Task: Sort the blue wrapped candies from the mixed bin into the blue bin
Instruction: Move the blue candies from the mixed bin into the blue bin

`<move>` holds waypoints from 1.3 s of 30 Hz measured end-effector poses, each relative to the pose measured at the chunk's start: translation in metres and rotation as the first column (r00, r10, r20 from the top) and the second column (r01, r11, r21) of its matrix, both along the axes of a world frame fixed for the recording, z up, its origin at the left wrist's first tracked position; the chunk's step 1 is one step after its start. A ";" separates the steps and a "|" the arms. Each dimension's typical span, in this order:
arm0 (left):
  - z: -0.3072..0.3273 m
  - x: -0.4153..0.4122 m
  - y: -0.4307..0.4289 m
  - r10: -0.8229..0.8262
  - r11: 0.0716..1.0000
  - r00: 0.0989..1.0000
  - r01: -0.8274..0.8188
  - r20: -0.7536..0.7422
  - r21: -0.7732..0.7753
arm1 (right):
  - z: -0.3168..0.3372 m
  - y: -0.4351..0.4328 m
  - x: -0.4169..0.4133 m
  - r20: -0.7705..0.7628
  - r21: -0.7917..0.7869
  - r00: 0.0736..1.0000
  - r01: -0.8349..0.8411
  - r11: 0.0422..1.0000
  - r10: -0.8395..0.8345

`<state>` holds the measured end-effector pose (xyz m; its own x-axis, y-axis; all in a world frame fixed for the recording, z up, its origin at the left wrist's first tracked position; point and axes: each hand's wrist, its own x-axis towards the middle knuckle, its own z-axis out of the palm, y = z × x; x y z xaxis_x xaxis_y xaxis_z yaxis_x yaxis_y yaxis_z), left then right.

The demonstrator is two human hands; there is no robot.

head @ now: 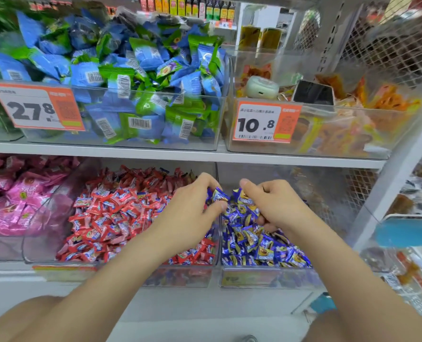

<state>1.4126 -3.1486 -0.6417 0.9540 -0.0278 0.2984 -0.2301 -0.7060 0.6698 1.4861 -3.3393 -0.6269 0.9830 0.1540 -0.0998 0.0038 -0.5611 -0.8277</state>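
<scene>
- Blue foil-wrapped candy [219, 195], small and crinkled, is pinched between the thumb and fingertips of the left hand [192, 206], directly above the wall where the two lower bins meet.
- Left of that wall sits the clear plastic mixed bin [39, 218], heaped mostly with red wrapped candies [111, 213]. A few blue ones show at its right edge, beside the left wrist.
- Right of the wall is the clear plastic blue bin [266, 277], holding a heap of blue candies [261, 248].
- The right hand [276, 206] hangs over the blue bin, fingers curled round a second blue candy [244, 200]. Whether it holds more, I cannot tell.
- The hands are close together but not touching, one on each side of the shared wall.
- The coming move looks like a short shift rightward. The pinched candy is at the boundary, so the left hand, which is the nearer one, need only cross the wall and release.
- The pinch hides the candy's long axis.
</scene>
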 end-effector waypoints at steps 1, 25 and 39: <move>0.002 0.002 -0.011 -0.045 0.998 0.999 0.044 0.016 0.037 | -0.005 -0.013 0.006 0.014 -0.102 1.000 0.026 0.994 -0.025; -0.039 0.039 0.038 -0.135 0.912 0.913 0.266 -0.384 0.312 | 0.004 0.018 -0.018 0.308 -0.246 0.911 -0.201 0.948 0.273; -0.054 0.046 0.045 -0.165 0.711 0.965 0.259 -0.204 0.653 | -0.006 0.056 -0.004 0.321 -0.356 0.828 -0.345 0.868 0.460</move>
<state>1.4590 -3.1033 -0.6955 0.9247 -0.3806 0.0053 -0.3799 -0.9220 0.0741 1.4826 -3.2828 -0.6328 0.8048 0.5679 0.1727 0.5630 -0.6380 -0.5254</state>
